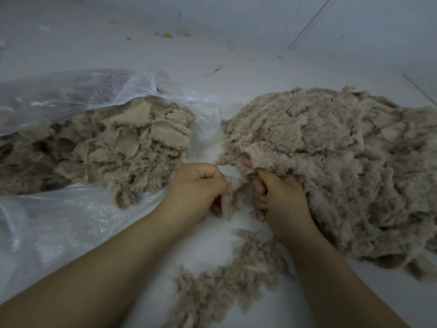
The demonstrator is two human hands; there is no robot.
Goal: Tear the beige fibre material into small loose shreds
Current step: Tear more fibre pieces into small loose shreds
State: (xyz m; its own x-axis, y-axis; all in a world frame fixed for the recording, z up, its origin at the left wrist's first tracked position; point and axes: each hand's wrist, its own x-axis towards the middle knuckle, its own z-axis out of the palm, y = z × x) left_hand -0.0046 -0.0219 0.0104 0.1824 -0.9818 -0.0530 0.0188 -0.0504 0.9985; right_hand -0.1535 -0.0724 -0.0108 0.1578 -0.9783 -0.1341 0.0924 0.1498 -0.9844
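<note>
Both hands, left hand (197, 185) and right hand (279, 197), have fingers clenched on one beige clump (233, 183) at the big pile's (331, 162) edge, so I'd pull short, sideways tugs for finer shreds.

We see a dim, flat, bluish light with only faint shadows. Soft glare streaks the plastic bag (78, 95). The wide lens bends the floor (260, 43) lines near the edges, and the far corners look soft and dark.
</note>
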